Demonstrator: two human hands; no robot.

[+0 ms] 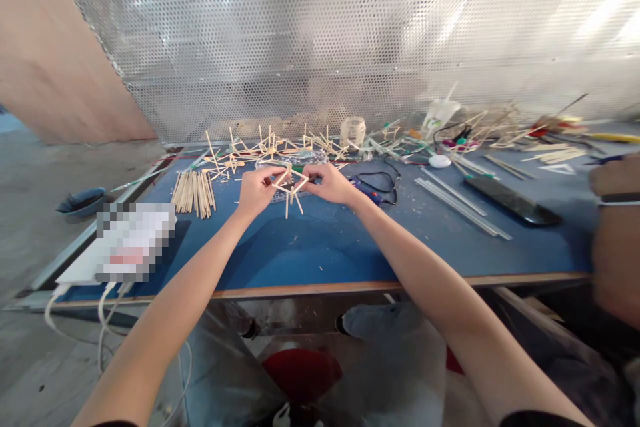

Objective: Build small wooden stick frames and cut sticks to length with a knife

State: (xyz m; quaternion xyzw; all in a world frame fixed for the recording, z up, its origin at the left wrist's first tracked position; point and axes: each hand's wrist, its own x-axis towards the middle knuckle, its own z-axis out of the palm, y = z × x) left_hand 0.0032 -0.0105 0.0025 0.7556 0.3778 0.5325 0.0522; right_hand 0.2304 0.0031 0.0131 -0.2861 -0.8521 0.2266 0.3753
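Between my two hands hangs a small frame of joined wooden sticks [292, 189], with two legs pointing down over the blue tabletop [300, 250]. The fingers of my left hand [257, 191] pinch its left side. On the opposite side, my right hand [327, 183] grips it between thumb and fingers. A bundle of loose wooden sticks [193, 194] lies left of my left hand. Behind both hands stand several similar stick frames [270, 143]. Close to my right wrist rests a dark blue tool with a black cord [367, 191].
A white box [80, 267] with cables sits at the left front edge. Clear rods [460, 207] and a black phone [513, 200] lie to the right. A co-worker's hand [617, 183] is at far right. A perforated metal panel [325, 40] stands behind a jar [353, 131].
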